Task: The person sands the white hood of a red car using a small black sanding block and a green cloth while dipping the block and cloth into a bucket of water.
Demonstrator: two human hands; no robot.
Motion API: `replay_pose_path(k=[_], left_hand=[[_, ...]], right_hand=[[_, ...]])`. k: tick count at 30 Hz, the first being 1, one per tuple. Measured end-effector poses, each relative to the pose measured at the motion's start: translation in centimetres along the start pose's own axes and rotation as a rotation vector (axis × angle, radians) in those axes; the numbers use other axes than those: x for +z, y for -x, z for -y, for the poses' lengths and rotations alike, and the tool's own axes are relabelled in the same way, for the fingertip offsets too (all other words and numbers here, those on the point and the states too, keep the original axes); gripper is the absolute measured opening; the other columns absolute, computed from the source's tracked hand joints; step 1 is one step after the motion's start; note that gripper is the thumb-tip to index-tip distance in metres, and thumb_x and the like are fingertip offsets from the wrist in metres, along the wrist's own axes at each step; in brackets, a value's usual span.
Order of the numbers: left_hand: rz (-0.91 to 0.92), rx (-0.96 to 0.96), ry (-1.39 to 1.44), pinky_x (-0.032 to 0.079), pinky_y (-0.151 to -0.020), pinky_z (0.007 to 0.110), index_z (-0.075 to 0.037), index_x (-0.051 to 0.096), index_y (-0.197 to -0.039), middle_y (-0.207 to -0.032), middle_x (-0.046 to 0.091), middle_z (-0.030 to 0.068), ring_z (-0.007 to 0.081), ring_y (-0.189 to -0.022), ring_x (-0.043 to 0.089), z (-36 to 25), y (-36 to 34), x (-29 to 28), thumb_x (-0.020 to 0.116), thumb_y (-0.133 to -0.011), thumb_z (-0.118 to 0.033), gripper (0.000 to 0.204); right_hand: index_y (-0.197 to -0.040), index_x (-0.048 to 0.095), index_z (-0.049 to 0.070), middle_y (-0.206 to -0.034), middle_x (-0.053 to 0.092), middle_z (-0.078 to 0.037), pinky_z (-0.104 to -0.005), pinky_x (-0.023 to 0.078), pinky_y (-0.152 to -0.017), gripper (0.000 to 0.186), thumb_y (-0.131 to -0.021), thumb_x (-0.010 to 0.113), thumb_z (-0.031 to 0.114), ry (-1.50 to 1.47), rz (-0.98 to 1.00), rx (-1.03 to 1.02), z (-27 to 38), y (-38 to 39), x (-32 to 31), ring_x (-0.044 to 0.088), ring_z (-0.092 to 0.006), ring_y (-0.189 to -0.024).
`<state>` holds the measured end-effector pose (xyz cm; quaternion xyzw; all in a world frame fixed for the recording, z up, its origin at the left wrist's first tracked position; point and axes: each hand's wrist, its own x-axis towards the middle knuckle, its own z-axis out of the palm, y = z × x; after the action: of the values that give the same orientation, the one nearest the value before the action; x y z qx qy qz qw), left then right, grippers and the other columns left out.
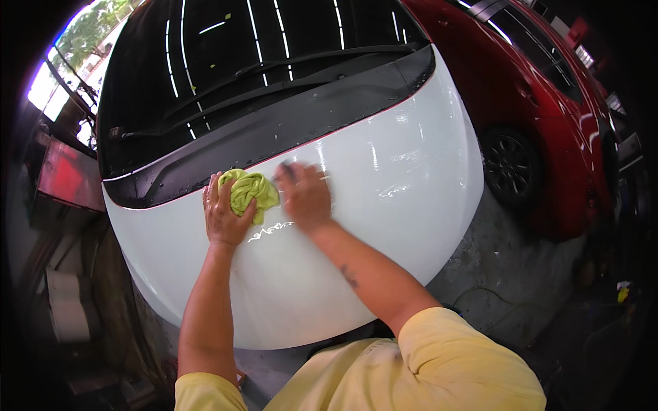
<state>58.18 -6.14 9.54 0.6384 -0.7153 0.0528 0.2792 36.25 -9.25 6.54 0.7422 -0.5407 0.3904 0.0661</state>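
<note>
A white car hood [397, 260] fills the middle of the head view, with white glossy streaks on its surface. My left hand [223, 216] grips a crumpled yellow-green cloth [250, 192] against the hood near its rear edge. Just right of it, my right hand [305, 195] is blurred by motion, its fingers curled round a small dark object [284, 171] at the hood's surface; what that object is I cannot tell.
Above the hood are a black cowl with wipers [301, 79] and a dark windscreen [260, 34]. A red car [548, 157] stands to the right over a grey floor [486, 267]. At the left are a red-and-grey metal object [68, 175] and other dim items.
</note>
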Motion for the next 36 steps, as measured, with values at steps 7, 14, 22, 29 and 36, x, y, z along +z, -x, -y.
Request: replay_pose_path(k=[7,14,22,29,36], left_hand=[[0.002,0.020,0.009,0.026,-0.134,0.057,-0.008,0.064,-0.142,-0.161,0.053,0.0251,0.0434,-0.157,0.044,0.3,0.6,-0.4,0.085,-0.088,-0.038,0.066],[-0.120,0.061,0.025,0.029,-0.132,0.057,-0.014,0.064,-0.145,-0.162,0.053,0.0227,0.0449,-0.159,0.040,-0.9,0.7,0.0,0.087,-0.086,-0.035,0.066],[0.023,0.126,-0.002,0.030,-0.128,0.063,-0.021,0.081,-0.126,-0.150,0.064,0.0139,0.0423,-0.151,0.049,-11.3,-0.2,2.6,0.092,-0.084,-0.042,0.048],[0.032,0.274,0.036,0.028,-0.130,0.066,-0.021,0.080,-0.124,-0.145,0.064,0.0105,0.0414,-0.147,0.051,-22.1,-6.6,9.3,0.092,-0.084,-0.046,0.048],[0.054,0.275,-0.012,0.028,-0.131,0.065,-0.019,0.080,-0.126,-0.147,0.063,0.0118,0.0433,-0.147,0.051,-23.4,-7.9,10.0,0.092,-0.082,-0.042,0.051]], right_hand=[[-0.121,0.076,0.019,-0.121,0.072,-0.008,-0.0505,0.055,-0.097,0.020,-0.104,0.071,0.027,0.169,-0.124,0.287,-22.5,-6.5,-6.6,0.066,-0.0343,-0.114],[-0.128,0.075,0.019,-0.122,0.075,-0.008,-0.0540,0.055,-0.095,0.025,-0.109,0.062,0.026,0.266,-0.131,0.243,-10.7,2.4,-2.4,0.068,-0.0321,-0.106],[-0.134,0.072,0.022,-0.125,0.069,-0.009,-0.0521,0.055,-0.089,0.038,-0.097,0.079,0.027,0.076,-0.037,0.119,-14.1,4.8,-9.6,0.066,-0.0339,-0.108],[-0.133,0.072,0.024,-0.126,0.069,-0.008,-0.0503,0.052,-0.101,0.035,-0.101,0.077,0.035,0.205,-0.117,0.522,-32.4,-7.2,-8.8,0.064,-0.0328,-0.120],[-0.125,0.069,0.017,-0.118,0.071,-0.013,-0.0515,0.054,-0.094,0.023,-0.110,0.064,0.034,0.249,-0.093,0.568,-36.8,-11.7,-9.1,0.066,-0.0349,-0.112]])
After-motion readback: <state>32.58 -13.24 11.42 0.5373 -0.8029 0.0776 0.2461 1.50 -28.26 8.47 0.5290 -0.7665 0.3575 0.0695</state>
